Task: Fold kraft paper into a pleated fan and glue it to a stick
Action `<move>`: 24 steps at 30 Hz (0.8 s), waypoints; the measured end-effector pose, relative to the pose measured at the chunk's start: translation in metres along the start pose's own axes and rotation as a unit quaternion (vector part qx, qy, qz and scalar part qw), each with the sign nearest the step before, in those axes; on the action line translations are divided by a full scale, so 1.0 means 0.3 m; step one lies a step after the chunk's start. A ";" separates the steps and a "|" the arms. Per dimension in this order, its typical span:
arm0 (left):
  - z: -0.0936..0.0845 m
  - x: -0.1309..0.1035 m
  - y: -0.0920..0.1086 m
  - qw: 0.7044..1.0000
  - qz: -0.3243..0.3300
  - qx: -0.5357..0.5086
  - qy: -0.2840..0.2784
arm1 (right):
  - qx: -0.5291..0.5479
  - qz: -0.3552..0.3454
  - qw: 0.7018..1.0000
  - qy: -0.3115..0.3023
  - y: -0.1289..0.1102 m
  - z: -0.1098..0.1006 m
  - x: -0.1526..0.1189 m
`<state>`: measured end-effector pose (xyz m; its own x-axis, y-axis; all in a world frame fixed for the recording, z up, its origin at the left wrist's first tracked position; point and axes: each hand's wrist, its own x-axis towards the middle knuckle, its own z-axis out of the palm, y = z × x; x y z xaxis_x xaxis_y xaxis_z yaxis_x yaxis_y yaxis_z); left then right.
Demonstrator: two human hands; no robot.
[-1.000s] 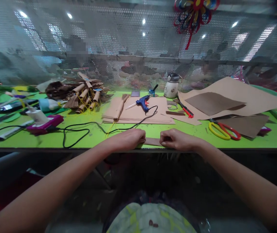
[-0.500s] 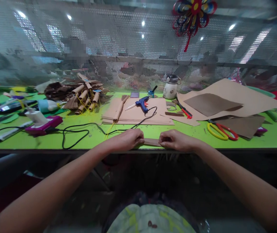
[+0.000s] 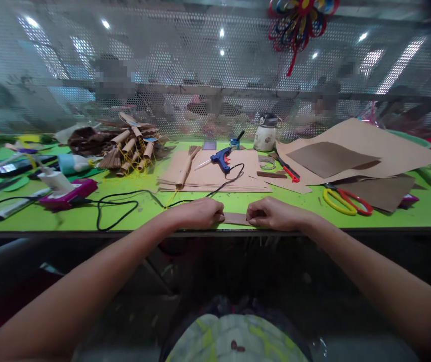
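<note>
A narrow strip of brown paper (image 3: 236, 218) lies along the front edge of the green table. Its left end is pinched in the closed fingers of my left hand (image 3: 203, 213), and its right end in those of my right hand (image 3: 271, 214). Just beyond the hands is a stack of brown paper sheets (image 3: 207, 180). On that stack rest a blue glue gun (image 3: 221, 160) and a tied paper bundle with a fringed end (image 3: 187, 168).
Scissors (image 3: 347, 200) and large paper sheets (image 3: 354, 146) are on the right, near a red cutter (image 3: 289, 172). Rolled paper pieces (image 3: 132, 146) are piled back left. A black cord runs from a magenta power block (image 3: 68, 195). A bottle (image 3: 266, 134) stands behind.
The view has shifted very slightly. Both hands keep their hold on the strip, with no clear movement of the other objects.
</note>
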<state>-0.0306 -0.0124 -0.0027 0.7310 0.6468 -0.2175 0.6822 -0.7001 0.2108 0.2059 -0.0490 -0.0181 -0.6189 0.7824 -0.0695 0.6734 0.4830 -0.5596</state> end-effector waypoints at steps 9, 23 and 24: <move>0.029 -0.023 0.041 0.994 0.024 0.082 0.075 | -0.037 -0.004 0.999 0.016 -0.007 0.008 -0.008; 0.054 -0.030 0.027 0.987 0.045 0.103 0.114 | -0.055 -0.039 0.992 0.108 0.004 0.046 -0.046; 0.049 -0.028 0.028 0.988 0.038 0.101 0.108 | -0.054 -0.042 0.991 0.112 0.004 0.045 -0.047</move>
<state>-0.0313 -0.0282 -0.0132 0.7815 0.6239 0.0049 0.6237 -0.7814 0.0192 0.2100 -0.0647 -0.0290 -0.5779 0.7991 0.1657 0.6694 0.5803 -0.4639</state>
